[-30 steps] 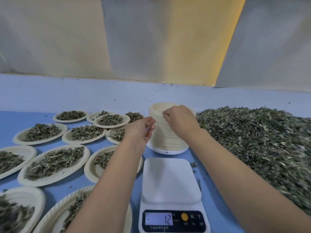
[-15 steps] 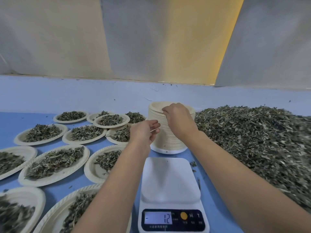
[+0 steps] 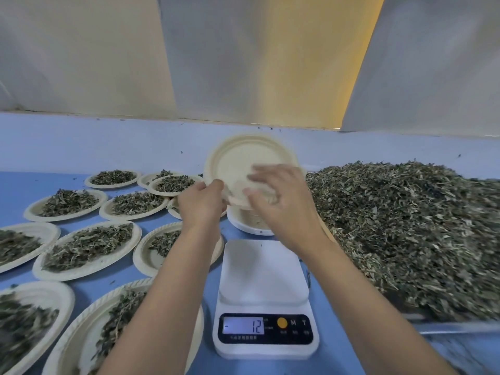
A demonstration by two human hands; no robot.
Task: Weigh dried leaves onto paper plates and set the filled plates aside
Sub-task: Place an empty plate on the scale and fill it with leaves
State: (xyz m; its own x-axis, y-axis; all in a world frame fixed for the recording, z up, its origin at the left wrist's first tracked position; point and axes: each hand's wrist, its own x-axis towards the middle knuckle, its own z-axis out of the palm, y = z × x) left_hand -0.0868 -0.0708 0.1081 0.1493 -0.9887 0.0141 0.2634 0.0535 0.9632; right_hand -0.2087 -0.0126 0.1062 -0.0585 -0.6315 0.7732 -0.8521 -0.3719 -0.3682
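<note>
- My left hand (image 3: pixel 201 203): grip pinches the left rim of an empty paper plate (image 3: pixel 243 161), which is tilted up facing me, above the plate stack (image 3: pixel 250 224) mid-counter.
- My right hand (image 3: pixel 282 204): blurred, fingers spread at the plate's lower right rim; can't tell if that grip holds.
- Scale (image 3: pixel 262 272) by the near edge, reads 12.
- Leaf pile (image 3: pixel 405 226) on the right side; filled plates (image 3: pixel 89 247) on the left of the counter (image 3: pixel 19 185).

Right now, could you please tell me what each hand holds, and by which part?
The left hand grips an empty paper plate by its lower-left rim. The right hand is blurred before the plate's lower-right edge; its hold cannot be told.
</note>
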